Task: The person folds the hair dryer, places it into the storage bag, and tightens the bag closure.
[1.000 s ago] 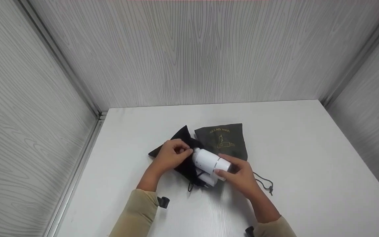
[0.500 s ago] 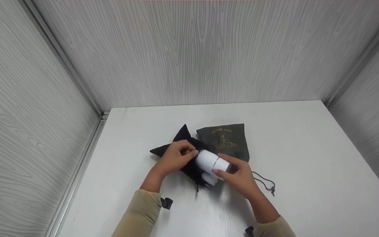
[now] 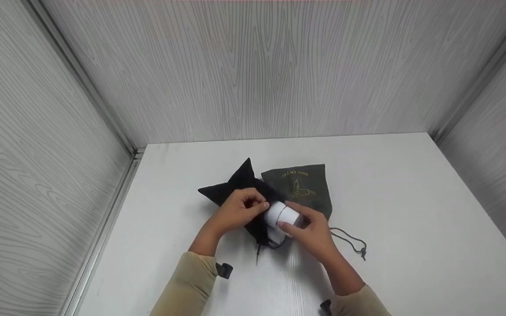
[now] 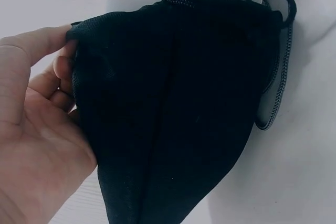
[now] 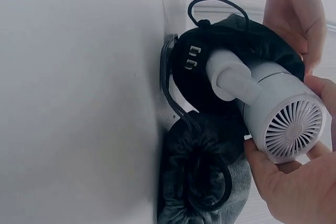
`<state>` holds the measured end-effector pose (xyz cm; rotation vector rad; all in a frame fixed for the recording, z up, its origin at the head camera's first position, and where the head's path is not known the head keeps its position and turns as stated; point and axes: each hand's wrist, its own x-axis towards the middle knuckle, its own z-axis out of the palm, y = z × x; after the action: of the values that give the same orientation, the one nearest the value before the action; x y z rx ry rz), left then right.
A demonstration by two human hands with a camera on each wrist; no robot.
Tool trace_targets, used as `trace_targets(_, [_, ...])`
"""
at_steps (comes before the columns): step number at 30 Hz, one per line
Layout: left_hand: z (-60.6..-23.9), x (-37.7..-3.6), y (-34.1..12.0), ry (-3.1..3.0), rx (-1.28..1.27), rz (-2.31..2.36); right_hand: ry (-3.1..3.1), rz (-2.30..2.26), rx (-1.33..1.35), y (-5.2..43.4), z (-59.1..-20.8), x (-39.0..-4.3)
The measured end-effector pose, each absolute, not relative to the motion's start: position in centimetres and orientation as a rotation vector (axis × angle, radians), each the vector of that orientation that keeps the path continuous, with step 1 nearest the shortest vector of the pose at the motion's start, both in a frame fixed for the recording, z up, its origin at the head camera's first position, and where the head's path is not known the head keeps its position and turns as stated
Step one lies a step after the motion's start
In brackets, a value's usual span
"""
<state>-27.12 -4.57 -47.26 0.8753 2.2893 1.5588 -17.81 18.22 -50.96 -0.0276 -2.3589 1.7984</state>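
Your right hand (image 3: 312,235) grips the one white hair dryer (image 3: 283,215) at its vented rear end, barrel pointing left and away into the mouth of the black pouch (image 3: 240,188), which your left hand (image 3: 235,210) pinches open. Both hands are equally close. Beyond lies a second, grey pouch (image 3: 299,186), flat on the bench (image 3: 411,219).

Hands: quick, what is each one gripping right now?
Left hand: holds the black pouch open.
Right hand: grips the white hair dryer.
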Motion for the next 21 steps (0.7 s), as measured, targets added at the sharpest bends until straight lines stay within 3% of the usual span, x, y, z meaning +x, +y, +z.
trace_targets(21, [-47.7, -26.8, -4.1, 2.219, 0.929, 1.566, -2.333, 1.791, -0.145, 16.7, -51.3, -18.6])
